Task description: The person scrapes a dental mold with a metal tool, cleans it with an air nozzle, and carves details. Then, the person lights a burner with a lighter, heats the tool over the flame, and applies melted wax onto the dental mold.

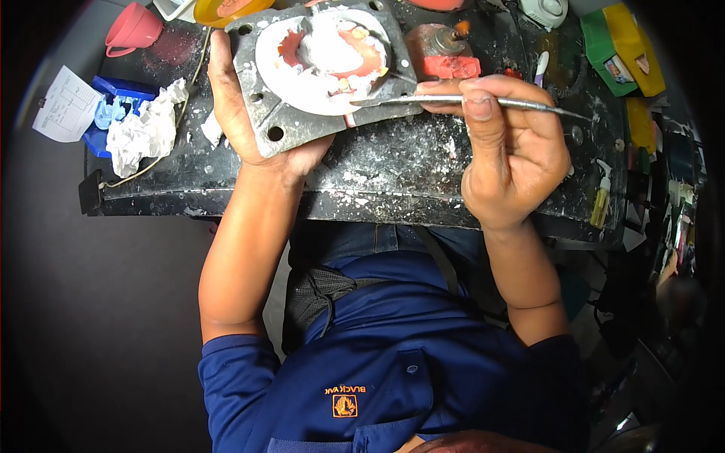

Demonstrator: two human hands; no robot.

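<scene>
My left hand [240,121] supports a grey metal dental flask half [311,131] from below, its thumb along the left edge. White plaster [278,81] fills the flask around an arch of pink wax [367,54] with small tooth-like pieces in it. My right hand [519,147] pinches a slim metal carving tool [438,99] between thumb and fingers. The tool's left tip lies at the lower edge of the plaster; whether it touches cannot be made out. Fingers under the flask are hidden.
Behind the flask stand a small burner [436,39] with an orange flame and a red block [451,68]. A pink cup [134,30], crumpled white paper [140,136] and a blue tray [97,140] are at left. Green and yellow holders [604,49] and a small bottle [601,202] are at right.
</scene>
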